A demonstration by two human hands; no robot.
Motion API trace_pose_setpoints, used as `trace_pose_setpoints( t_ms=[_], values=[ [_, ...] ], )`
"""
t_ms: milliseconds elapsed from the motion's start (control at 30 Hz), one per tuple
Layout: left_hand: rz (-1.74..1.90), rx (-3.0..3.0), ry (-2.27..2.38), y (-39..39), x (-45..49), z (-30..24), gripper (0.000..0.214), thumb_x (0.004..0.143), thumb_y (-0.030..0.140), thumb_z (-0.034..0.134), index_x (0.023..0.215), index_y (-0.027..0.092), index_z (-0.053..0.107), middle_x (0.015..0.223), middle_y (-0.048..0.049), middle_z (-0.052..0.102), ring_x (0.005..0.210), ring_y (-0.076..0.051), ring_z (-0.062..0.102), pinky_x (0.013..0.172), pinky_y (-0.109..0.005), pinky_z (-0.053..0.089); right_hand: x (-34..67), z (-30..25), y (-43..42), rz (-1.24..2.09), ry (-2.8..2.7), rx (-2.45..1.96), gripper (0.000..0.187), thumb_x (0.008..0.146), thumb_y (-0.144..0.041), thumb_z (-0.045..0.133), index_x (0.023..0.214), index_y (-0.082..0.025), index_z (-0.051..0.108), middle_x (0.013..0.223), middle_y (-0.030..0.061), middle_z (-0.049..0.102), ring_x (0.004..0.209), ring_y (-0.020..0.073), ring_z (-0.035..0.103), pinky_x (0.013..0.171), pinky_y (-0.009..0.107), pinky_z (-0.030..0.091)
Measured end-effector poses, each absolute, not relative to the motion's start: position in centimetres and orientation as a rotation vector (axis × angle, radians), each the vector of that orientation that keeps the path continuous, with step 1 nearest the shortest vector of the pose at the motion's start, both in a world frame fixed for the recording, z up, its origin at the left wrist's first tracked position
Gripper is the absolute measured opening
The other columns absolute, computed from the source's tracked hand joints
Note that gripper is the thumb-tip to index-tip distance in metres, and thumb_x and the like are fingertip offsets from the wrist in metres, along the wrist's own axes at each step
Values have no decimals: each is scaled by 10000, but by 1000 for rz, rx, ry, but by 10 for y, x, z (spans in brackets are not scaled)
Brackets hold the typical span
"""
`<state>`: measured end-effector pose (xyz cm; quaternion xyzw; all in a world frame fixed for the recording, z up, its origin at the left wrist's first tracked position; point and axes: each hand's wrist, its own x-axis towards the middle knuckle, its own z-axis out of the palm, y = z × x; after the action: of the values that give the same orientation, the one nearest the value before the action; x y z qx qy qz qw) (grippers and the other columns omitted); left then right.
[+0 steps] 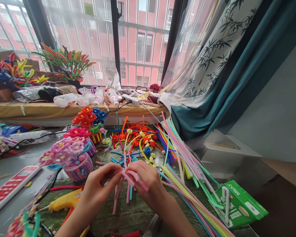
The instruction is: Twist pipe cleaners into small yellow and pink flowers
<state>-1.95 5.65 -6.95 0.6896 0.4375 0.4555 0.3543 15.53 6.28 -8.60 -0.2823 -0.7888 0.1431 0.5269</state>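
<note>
Both of my hands meet over the table's middle, pinching a bundle of pink pipe cleaners (128,184). My left hand (98,187) grips the bundle from the left with fingers closed. My right hand (148,184) holds it from the right, thumb and fingers pressed on the bent pink strands. The loose ends of the strands hang down toward the table. A blue pipe cleaner lies among them.
A long fan of coloured pipe cleaners (187,171) lies to the right. Finished pipe-cleaner flower baskets (76,158) stand at left, a yellow glue gun (66,200) in front of them. A green box (239,204) sits at right. The cluttered windowsill (39,110) lies behind.
</note>
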Motion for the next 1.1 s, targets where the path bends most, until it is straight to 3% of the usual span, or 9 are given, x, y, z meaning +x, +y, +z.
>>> trace_pose_setpoints(
  t_ms=[167,333,533,633,733,767,833,900,1100],
  values=[
    [1357,2478,1020,53,-21,-61,93,854,110,575,819,180,624,695,2,611,617,-122,556,596,-207,452,156,-76,64,998,-1628,-725,174,837,-292,654,753,-143,683,753,35,667,711,151,605,688,260,471],
    [1421,2778,868,49,-18,-58,127,906,98,503,914,160,613,741,-29,660,638,-120,585,622,-203,486,159,-75,68,1684,-1263,-616,240,666,-323,792,646,-109,684,622,3,607,573,107,547,557,227,429],
    [1346,3149,802,34,-27,-69,354,984,120,313,1060,152,658,901,-79,730,906,-180,650,878,-269,492,164,-87,74,2190,-958,-678,288,462,-270,869,590,-90,684,506,-12,588,438,58,499,438,170,373],
    [1211,3341,658,26,-27,-62,411,999,134,279,1003,162,689,876,-33,735,867,-131,663,949,-210,445,168,-88,74,2303,-1008,-620,300,444,-279,872,578,-91,681,492,-15,588,411,56,496,412,163,376],
    [1187,3403,664,26,-23,-58,399,990,91,285,989,168,676,874,-17,737,853,-118,656,968,-219,429,171,-84,73,2197,-1103,-605,311,480,-310,869,616,-96,689,571,9,643,471,79,552,480,188,439],
    [1270,3297,764,28,-21,-58,392,1004,142,268,1011,154,660,882,-46,732,858,-140,652,926,-250,464,171,-82,72,2116,-1144,-606,305,515,-320,861,637,-97,692,595,15,652,500,87,567,512,197,454],
    [1428,3020,922,33,-17,-61,226,969,160,413,1023,163,632,860,-57,716,815,-164,644,794,-273,512,170,-77,70,1903,-1232,-614,278,617,-340,820,698,-100,704,624,17,652,551,101,582,555,212,462],
    [1492,2692,1145,40,-14,-63,112,920,170,516,898,170,626,764,-22,679,685,-136,611,664,-224,494,166,-71,67,1639,-1332,-669,231,723,-340,756,765,-117,710,668,14,647,600,113,587,589,224,462],
    [1277,1741,1332,49,-9,-61,304,844,417,582,660,175,585,578,40,523,538,-114,485,505,-190,399,159,-67,60,697,-1698,-751,111,881,-228,599,869,-158,685,856,59,683,809,170,626,758,277,473]
  ],
)
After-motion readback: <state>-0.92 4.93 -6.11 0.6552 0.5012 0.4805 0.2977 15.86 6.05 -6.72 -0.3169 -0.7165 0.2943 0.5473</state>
